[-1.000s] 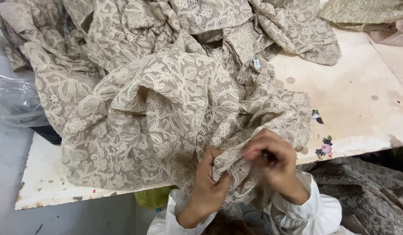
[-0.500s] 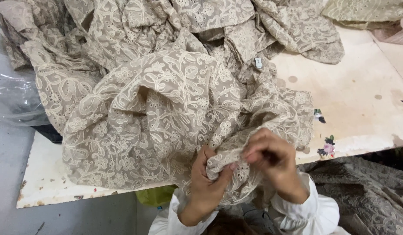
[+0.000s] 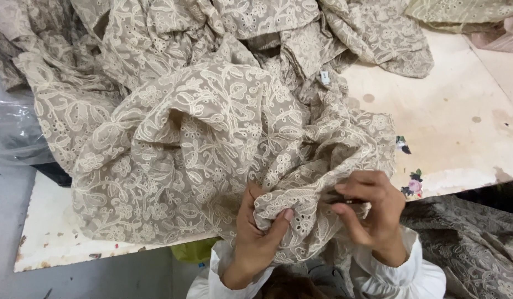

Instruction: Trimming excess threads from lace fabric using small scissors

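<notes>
From above, the left hand is curling up, its grip bunching a fold of the beige lace fabric at the counter edge. The right hand is bending inward, fingers pinching the same fold beside it.

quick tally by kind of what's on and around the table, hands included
hands gripping the cloth: 2, left hand and right hand
beige embroidered fabric heap: 1
white worktable: 1
small flower stickers near the table edge: 2
clear plastic sheet: 1
total: 7
</notes>
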